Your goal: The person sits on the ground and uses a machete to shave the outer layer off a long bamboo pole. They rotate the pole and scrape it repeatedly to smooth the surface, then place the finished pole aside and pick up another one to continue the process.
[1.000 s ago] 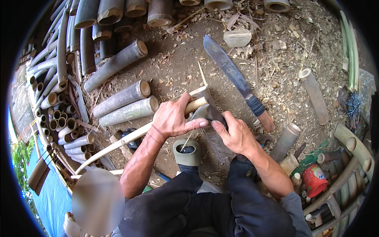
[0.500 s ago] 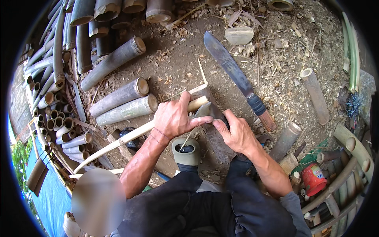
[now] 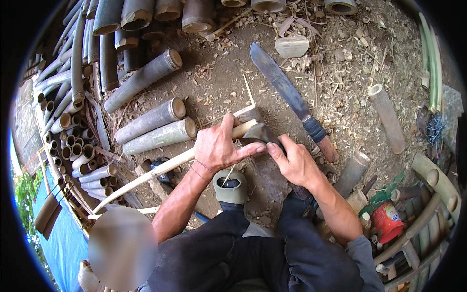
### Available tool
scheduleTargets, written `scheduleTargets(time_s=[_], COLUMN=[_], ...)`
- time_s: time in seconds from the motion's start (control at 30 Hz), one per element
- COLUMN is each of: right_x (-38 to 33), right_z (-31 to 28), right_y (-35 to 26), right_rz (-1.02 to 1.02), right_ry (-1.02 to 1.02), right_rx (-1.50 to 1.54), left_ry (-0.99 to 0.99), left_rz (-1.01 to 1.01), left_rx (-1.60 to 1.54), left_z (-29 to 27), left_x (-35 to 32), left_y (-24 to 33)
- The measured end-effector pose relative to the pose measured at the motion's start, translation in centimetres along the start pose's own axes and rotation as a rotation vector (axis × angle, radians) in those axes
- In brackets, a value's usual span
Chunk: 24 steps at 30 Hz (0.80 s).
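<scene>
The left hand [image 3: 221, 146] is closing its grip around a long pale bamboo strip [image 3: 160, 170], with the fingers wrapped over it and the thumb stretching toward the right. The right hand [image 3: 292, 163] is gripping a dark grey tool head [image 3: 262, 134], maybe a stone or a small blade, I cannot tell which, and is pressing it against the near end of the strip just beside the left thumb. The strip is running from the hands down to the person's left, curved, and its end is lying over a dark block [image 3: 258, 170] in front of the knees. Below the hands, a foot in a grey-green boot [image 3: 229, 187] is standing on the ground. Just to the right, a big knife [image 3: 292, 97] with a wooden handle is lying on the earth, its blade pointing away from the person. Two short bamboo tubes [image 3: 155, 127] are lying side by side to the left of the hands, and many more bamboo poles [image 3: 82, 73] are piling up farther left. A red can [image 3: 387, 221] is standing near the right elbow.
</scene>
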State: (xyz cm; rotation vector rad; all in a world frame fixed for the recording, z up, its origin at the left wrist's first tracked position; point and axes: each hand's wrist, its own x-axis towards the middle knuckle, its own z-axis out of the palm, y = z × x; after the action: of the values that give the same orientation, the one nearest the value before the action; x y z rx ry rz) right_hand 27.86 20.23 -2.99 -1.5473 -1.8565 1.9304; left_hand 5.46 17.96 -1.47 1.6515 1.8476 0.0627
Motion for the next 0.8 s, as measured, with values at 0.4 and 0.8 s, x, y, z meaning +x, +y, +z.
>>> scheduleTargets(time_s=[0.4, 0.8], right_x=[-0.1, 1.4], right_z=[-0.3, -2.7], right_y=[-0.3, -1.7], right_rz=[-0.015, 0.296], right_ry=[-0.072, -0.11], right_rx=[-0.043, 0.17], left_ry=[0.019, 0.183], left_rz=[0.0, -0.02], left_rx=[-0.064, 0.012], left_z=[0.0, 1.3], left_x=[-0.1, 0.2], left_y=[0.0, 0.8])
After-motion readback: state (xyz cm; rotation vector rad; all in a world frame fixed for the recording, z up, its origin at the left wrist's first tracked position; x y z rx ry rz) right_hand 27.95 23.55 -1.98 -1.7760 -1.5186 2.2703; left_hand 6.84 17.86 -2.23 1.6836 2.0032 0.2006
